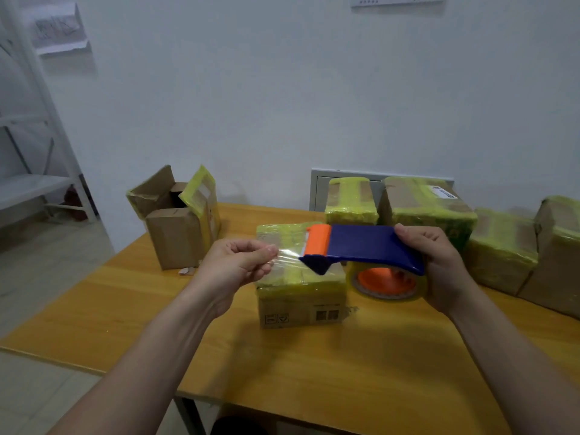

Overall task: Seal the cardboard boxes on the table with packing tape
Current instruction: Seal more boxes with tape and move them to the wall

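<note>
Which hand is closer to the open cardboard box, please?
Left. The left hand, pinching the tape, is just right of the open box; the right hand holds the dispenser much farther right.

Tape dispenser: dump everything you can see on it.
The tape dispenser has a dark blue plastic body, an orange roller head at its front and an orange hub carrying a roll of clear yellowish tape. It is held above a taped box. The right hand grips its rear end; the left hand pinches the clear strip pulled out from the head.
</note>
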